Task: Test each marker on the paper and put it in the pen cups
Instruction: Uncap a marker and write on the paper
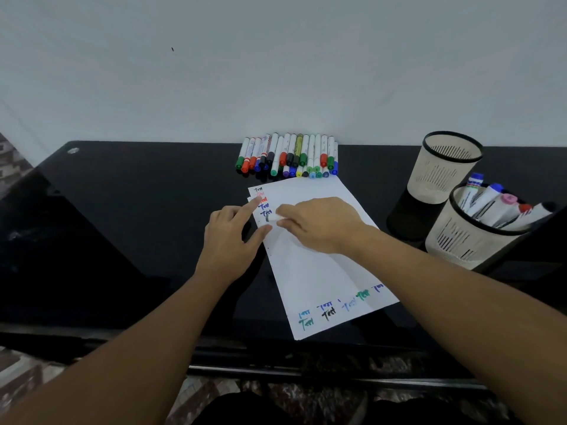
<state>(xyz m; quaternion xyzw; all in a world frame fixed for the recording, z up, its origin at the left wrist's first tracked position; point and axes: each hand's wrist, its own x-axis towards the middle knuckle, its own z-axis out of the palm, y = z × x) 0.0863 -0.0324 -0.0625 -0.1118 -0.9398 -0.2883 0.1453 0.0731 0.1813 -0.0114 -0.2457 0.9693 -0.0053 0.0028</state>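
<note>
A white sheet of paper [310,265] lies on the black table, with small coloured test marks at its top left corner and along its bottom edge. My right hand [319,223] grips a white marker [274,217], its tip touching the paper beside the top-left marks. My left hand [233,237] presses the paper's left edge, its index finger and thumb straight. A row of several capped markers [288,156] lies against the wall behind the paper. Two beige pen cups stand at the right: the far cup [441,170] looks empty, the near cup [472,237] holds several markers.
The black table [138,210] is glossy, with its front edge close to me. A pale wall [276,72] rises straight behind the marker row. A patterned floor [21,369] shows below the table edge.
</note>
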